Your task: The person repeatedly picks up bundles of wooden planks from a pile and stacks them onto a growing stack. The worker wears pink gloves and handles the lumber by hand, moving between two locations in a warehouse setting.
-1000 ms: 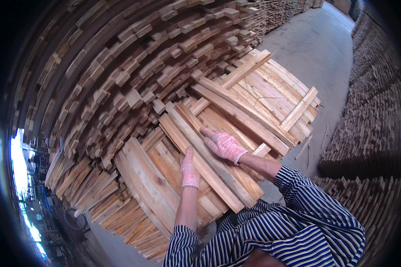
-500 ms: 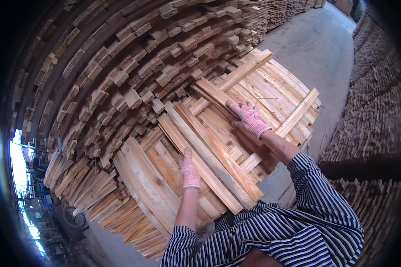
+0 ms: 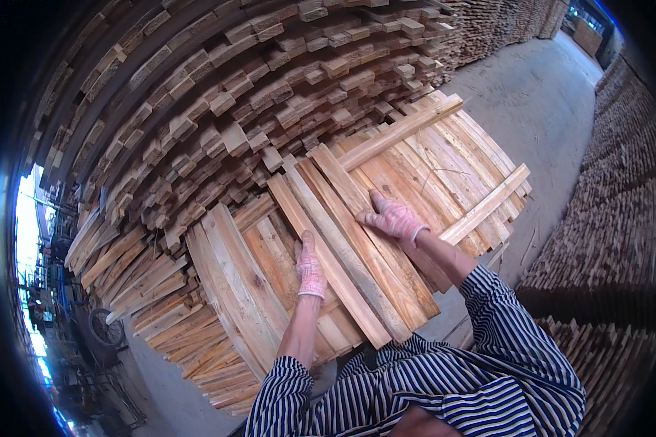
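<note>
Several loose wooden boards lie side by side, slanting across the stack in front of me. My left hand (image 3: 311, 268), in a pink and white glove with bare fingertips, rests along the left edge of the leftmost board (image 3: 331, 264), its visible fingers stretched out. On the rightmost board (image 3: 333, 169) my right hand (image 3: 393, 217), gloved alike, is closed across the width, thumb toward the left side. Between them lie a greyish board (image 3: 351, 255) and a reddish-brown one (image 3: 386, 264). Part of each hand's fingers is hidden.
Right of the boards, a layer of planks (image 3: 423, 171) carries two crosswise battens (image 3: 404, 131). More planks (image 3: 240, 262) lie to the left, above a pile of offcuts (image 3: 189, 342). A tall lumber stack (image 3: 219, 95) stands behind, another (image 3: 605, 197) to the right, beside concrete floor (image 3: 539, 87).
My right hand has moved left with the rightmost board, closing the gap beside the reddish-brown one. My left hand remains at the leftmost board's edge. The view has shifted slightly.
</note>
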`<action>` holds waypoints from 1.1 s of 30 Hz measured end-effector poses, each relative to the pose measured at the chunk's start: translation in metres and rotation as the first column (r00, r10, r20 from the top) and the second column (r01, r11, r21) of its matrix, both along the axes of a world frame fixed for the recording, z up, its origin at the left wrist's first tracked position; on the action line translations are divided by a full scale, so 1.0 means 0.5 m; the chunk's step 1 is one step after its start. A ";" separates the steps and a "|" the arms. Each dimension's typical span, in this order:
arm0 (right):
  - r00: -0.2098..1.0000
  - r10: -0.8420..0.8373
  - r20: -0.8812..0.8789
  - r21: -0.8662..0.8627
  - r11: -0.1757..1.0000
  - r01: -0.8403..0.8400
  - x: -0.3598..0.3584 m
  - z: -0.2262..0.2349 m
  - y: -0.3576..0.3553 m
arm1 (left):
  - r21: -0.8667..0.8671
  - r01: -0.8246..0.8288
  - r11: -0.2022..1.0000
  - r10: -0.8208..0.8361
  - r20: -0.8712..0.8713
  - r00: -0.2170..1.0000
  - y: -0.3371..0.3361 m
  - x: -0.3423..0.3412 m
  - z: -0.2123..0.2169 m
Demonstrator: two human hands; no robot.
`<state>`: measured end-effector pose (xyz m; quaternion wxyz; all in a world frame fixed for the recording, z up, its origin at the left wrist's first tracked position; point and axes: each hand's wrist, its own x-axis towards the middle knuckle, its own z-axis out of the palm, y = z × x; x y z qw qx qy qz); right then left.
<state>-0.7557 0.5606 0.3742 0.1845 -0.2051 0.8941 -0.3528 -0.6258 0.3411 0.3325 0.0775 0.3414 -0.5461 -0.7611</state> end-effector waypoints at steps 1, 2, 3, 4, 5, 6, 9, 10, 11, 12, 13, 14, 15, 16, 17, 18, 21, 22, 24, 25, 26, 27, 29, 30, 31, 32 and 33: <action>0.994 0.059 0.087 -0.021 0.998 -0.057 -0.024 -0.012 0.014 | -0.007 0.005 1.000 -0.005 -0.009 1.000 0.007 -0.005 0.003; 0.983 0.139 0.123 -0.031 0.990 -0.136 -0.025 0.009 0.001 | -0.011 -0.001 1.000 0.001 0.012 1.000 -0.007 0.010 -0.005; 0.976 0.157 0.152 -0.041 0.987 -0.153 -0.035 0.019 0.005 | -0.005 0.015 1.000 -0.015 0.022 1.000 -0.011 0.007 -0.006; 0.968 0.175 0.181 -0.052 0.984 -0.168 -0.044 0.028 0.008 | 0.002 0.032 0.999 -0.032 0.032 0.999 -0.014 0.004 -0.007; 0.954 0.202 0.220 -0.070 0.979 -0.191 -0.035 0.033 0.005 | -0.004 0.013 1.000 -0.013 0.015 1.000 -0.021 0.014 -0.018; 0.948 0.189 0.255 -0.119 0.979 -0.164 -0.010 0.031 -0.016 | -0.013 -0.006 1.000 0.006 -0.010 1.000 -0.029 0.015 -0.027; 0.924 0.135 0.359 -0.246 0.968 -0.046 0.028 0.015 -0.032 | 0.020 -0.010 1.000 0.010 -0.033 0.999 -0.024 0.013 -0.021; 0.911 0.146 0.386 -0.267 0.963 -0.041 0.020 0.009 -0.019 | 0.057 0.001 0.998 0.001 -0.032 0.999 -0.008 0.007 -0.007; 0.897 0.171 0.407 -0.297 0.954 -0.046 0.005 0.006 -0.012 | 0.084 0.002 0.996 0.001 -0.035 0.999 -0.005 0.005 0.003; 0.883 0.195 0.427 -0.327 0.944 -0.051 -0.005 0.002 -0.004 | 0.082 0.029 0.996 -0.028 -0.015 1.000 -0.004 0.002 0.005; 0.880 0.192 0.434 -0.361 0.932 -0.025 -0.008 -0.003 0.005 | 0.081 0.056 0.995 -0.057 0.005 0.998 -0.003 -0.001 0.010; 0.872 0.212 0.442 -0.400 0.916 -0.020 -0.007 0.003 -0.005 | 0.076 0.061 0.995 -0.063 0.027 0.998 -0.014 0.005 0.005; 0.863 0.230 0.449 -0.436 0.900 -0.013 -0.003 0.008 -0.018 | 0.088 0.035 0.996 -0.037 0.022 0.999 -0.021 0.007 -0.001; 0.891 0.135 0.434 -0.308 0.951 0.006 0.011 0.009 -0.037 | 0.100 0.010 0.995 -0.012 0.016 1.000 -0.024 0.005 -0.008; 0.881 0.102 0.463 -0.337 0.939 0.068 0.018 0.002 -0.042 | 0.114 -0.008 0.993 0.007 0.005 1.000 -0.019 -0.004 -0.003; 0.867 0.073 0.493 -0.364 0.923 0.129 0.024 -0.003 -0.044 | 0.118 -0.063 0.991 0.059 0.035 0.998 -0.015 -0.010 0.003; 0.835 0.066 0.546 -0.387 0.904 0.181 0.055 0.039 -0.078 | 0.101 -0.079 0.992 0.076 0.030 0.997 -0.049 0.027 -0.028; 0.842 0.045 0.538 -0.362 0.914 0.182 0.054 0.068 -0.067 | 0.124 -0.083 0.989 0.080 0.028 0.996 -0.023 0.023 -0.002; 0.850 0.043 0.524 -0.404 0.892 0.204 0.057 0.083 -0.064 | 0.138 -0.068 0.988 0.067 0.014 0.998 -0.010 0.035 0.024; 0.830 0.079 0.551 -0.435 0.877 0.205 0.061 0.078 -0.063 | 0.147 -0.059 0.987 0.058 0.011 0.998 -0.005 0.044 0.030; 0.803 0.139 0.579 -0.469 0.863 0.189 0.086 0.119 -0.087 | 0.140 -0.119 0.983 0.121 -0.005 0.993 -0.025 0.069 0.012; 0.781 0.178 0.599 -0.501 0.844 0.192 0.093 0.145 -0.090 | 0.155 -0.129 0.979 0.132 -0.014 0.991 -0.032 0.075 0.016; 0.812 0.134 0.568 -0.455 0.873 0.174 0.062 0.039 -0.120 | 0.189 -0.134 0.973 0.144 -0.041 0.989 -0.059 0.076 0.033; 0.816 0.146 0.559 -0.443 0.885 0.145 0.072 0.030 -0.177 | 0.163 -0.134 0.978 0.146 -0.068 0.987 -0.123 0.096 0.005; 0.818 0.140 0.558 -0.419 0.898 0.132 0.081 0.020 -0.216 | 0.106 -0.188 0.976 0.196 -0.070 0.978 -0.137 0.101 0.008; 0.799 0.107 0.592 -0.366 0.919 0.148 0.105 0.034 -0.243 | 0.048 -0.254 0.966 0.257 -0.065 0.964 -0.153 0.116 0.016; 0.831 0.125 0.543 -0.427 0.892 0.145 0.091 0.005 -0.237 | 0.010 -0.280 0.960 0.280 -0.067 0.958 -0.141 0.103 0.030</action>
